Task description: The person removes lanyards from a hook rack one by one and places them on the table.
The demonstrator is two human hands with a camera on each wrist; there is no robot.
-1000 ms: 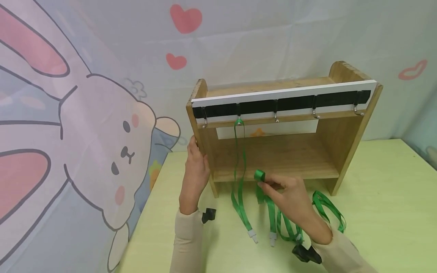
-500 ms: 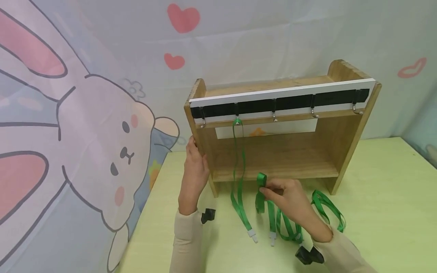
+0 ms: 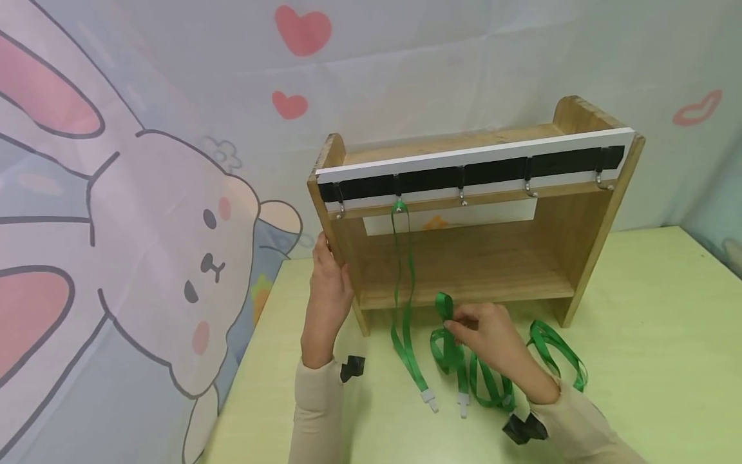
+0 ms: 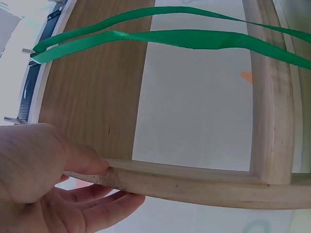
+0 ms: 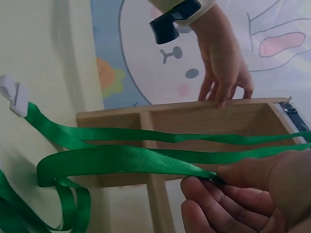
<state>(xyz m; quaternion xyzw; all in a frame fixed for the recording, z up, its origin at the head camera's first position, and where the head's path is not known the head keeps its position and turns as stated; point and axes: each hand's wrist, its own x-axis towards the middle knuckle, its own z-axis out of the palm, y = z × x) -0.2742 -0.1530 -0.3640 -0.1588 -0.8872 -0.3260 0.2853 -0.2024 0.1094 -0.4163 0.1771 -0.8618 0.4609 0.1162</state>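
Note:
A small wooden shelf (image 3: 464, 261) stands on the table, with a row of metal hooks along its front top. My left hand (image 3: 329, 283) grips its left side panel, thumb on the inner face and fingers outside, as the left wrist view shows. One green lanyard (image 3: 408, 316) hangs from the second hook from the left, its white clip (image 3: 429, 398) low over the table. Between thumb and fingers, my right hand (image 3: 493, 338) pinches another green lanyard (image 5: 121, 159), which loops above and below the grip. The far end of this lanyard is hard to trace.
More green lanyards lie under and beside the right forearm, one a tangled bundle (image 3: 491, 390), another a loose loop (image 3: 559, 351) at the right. Another white clip (image 3: 463, 405) lies near the bundle. A printed cloth backdrop (image 3: 452, 71) hangs behind the pale table (image 3: 661, 322).
The pinched lanyard's lower part has spread into a wider loop beside my right hand. The left hand keeps its hold on the shelf. The head view has shifted slightly.

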